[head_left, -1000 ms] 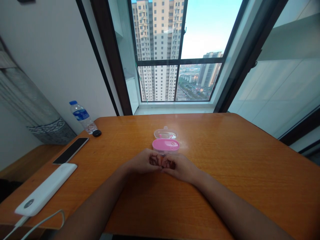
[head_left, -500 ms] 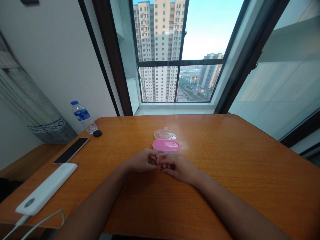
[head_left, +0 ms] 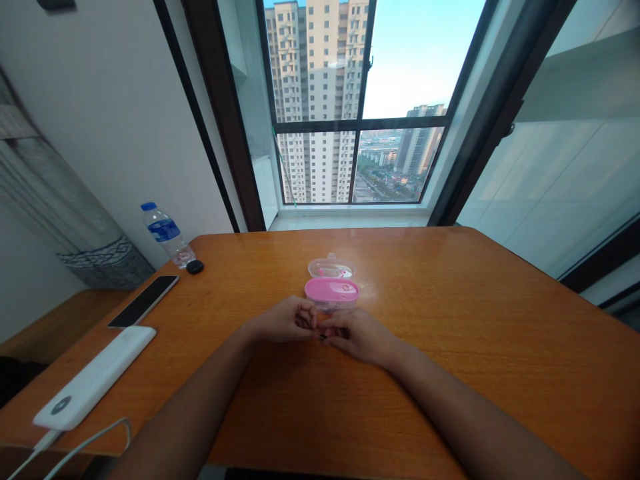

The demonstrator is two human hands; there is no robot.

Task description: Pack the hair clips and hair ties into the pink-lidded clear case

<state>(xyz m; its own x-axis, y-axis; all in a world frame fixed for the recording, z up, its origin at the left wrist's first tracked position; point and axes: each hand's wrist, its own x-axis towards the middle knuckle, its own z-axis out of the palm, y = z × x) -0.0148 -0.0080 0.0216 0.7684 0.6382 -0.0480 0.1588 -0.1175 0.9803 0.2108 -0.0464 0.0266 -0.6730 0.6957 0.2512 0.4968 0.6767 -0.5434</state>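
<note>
My left hand [head_left: 291,320] and my right hand [head_left: 353,333] meet above the middle of the table, fingers curled and fingertips together. Between the fingertips shows a small dark thing [head_left: 323,337], too little to name; both hands seem to pinch it. Just beyond the hands lies an oval case with a pink inside [head_left: 332,290], its near rim partly behind my fingers. Touching or close behind it is a clear oval lid [head_left: 331,268] with a tab at the far side and something pink showing in it.
On the left of the wooden table [head_left: 475,320] lie a white power strip or charger-like block [head_left: 95,380] with a white cable [head_left: 93,437], a phone [head_left: 144,301], a small black round object [head_left: 195,267] and a water bottle [head_left: 167,233]. A window [head_left: 360,127] stands beyond the far edge.
Almost nothing differs. Both hands stay together at the same spot, and the small dark thing shows slightly more between the fingertips.
</note>
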